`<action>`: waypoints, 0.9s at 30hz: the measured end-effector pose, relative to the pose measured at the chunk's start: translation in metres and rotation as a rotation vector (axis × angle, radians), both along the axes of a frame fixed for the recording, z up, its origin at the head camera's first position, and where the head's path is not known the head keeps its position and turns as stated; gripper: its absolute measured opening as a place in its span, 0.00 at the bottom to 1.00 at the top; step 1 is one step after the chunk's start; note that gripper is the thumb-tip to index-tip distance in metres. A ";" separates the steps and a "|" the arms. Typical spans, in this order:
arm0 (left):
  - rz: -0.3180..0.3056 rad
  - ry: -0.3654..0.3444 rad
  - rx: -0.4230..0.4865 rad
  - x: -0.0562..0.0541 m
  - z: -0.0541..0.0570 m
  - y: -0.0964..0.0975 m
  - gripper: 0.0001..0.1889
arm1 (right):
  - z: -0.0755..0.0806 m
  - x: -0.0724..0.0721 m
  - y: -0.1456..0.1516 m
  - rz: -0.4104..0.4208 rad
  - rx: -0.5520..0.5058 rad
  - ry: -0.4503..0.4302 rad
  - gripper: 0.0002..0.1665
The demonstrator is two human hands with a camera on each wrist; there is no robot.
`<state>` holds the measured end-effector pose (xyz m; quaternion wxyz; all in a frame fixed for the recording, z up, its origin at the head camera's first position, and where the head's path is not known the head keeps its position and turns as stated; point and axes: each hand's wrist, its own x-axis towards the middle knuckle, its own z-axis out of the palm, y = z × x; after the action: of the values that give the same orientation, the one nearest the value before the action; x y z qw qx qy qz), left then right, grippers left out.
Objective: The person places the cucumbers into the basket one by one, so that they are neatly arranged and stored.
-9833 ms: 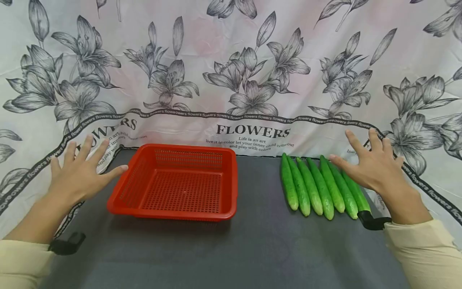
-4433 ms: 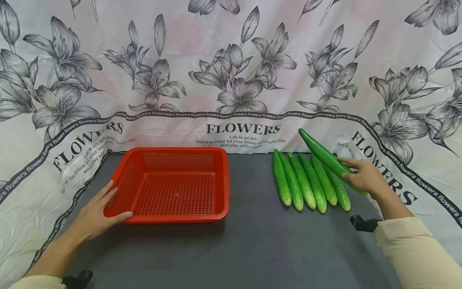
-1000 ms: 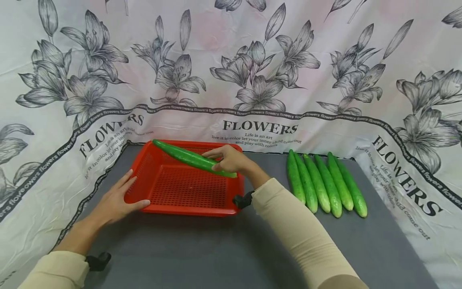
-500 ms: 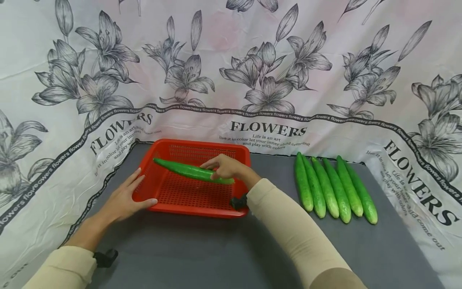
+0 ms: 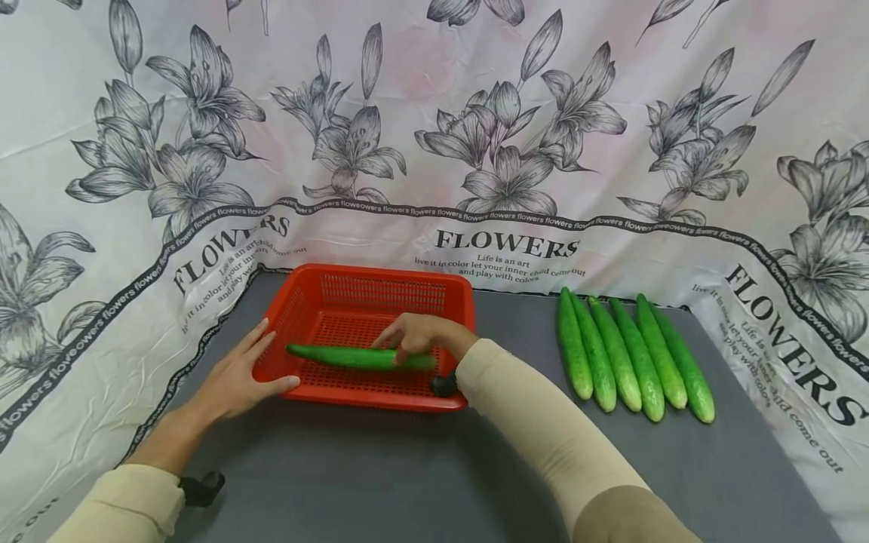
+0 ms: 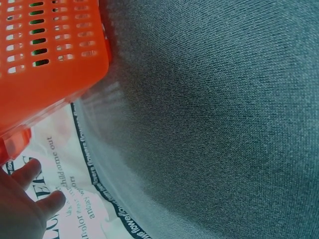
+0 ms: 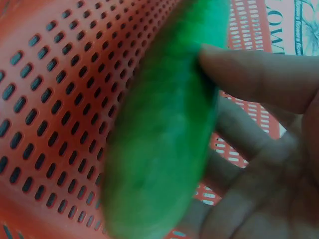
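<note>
Inside the red plastic basket (image 5: 380, 403), a green cucumber (image 5: 346, 357) lies nearly crosswise, low over the perforated floor. My right hand (image 5: 422, 335) pinches it near its right end, thumb on one side and fingers on the other. Up close in the right wrist view, the cucumber (image 7: 159, 139) is blurred, with the thumb (image 7: 259, 74) pressing its side. At the basket's front left corner is my left hand (image 5: 234, 381), fingers spread and fairly straight along the left side, thumb on the front rim. Only part of the left hand (image 6: 25, 204) shows in the left wrist view, beside the basket.
Several more cucumbers (image 5: 631, 362) lie side by side on the grey cloth-covered table (image 5: 380, 483), to the right of the basket. A white flower-printed curtain (image 5: 380, 181) hangs behind and along both sides.
The right hand has picked a cucumber from the row's right end, carried it left over the basket and lowered it inside. The left hand has come to the basket's left corner.
</note>
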<state>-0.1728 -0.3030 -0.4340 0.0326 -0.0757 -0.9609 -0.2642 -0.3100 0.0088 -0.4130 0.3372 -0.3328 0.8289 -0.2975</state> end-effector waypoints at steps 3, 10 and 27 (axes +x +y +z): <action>-0.004 0.000 0.001 0.000 0.000 0.000 0.52 | -0.004 0.000 -0.001 0.021 0.052 -0.027 0.29; -0.003 -0.014 0.003 0.000 0.001 0.001 0.52 | -0.008 0.002 -0.001 0.007 0.090 -0.133 0.31; 0.006 -0.014 0.002 0.000 0.001 0.002 0.52 | -0.006 0.006 0.001 -0.016 0.019 -0.250 0.25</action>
<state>-0.1729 -0.3008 -0.4334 0.0265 -0.0710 -0.9612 -0.2654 -0.3037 0.0098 -0.4188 0.4387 -0.2833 0.7857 -0.3317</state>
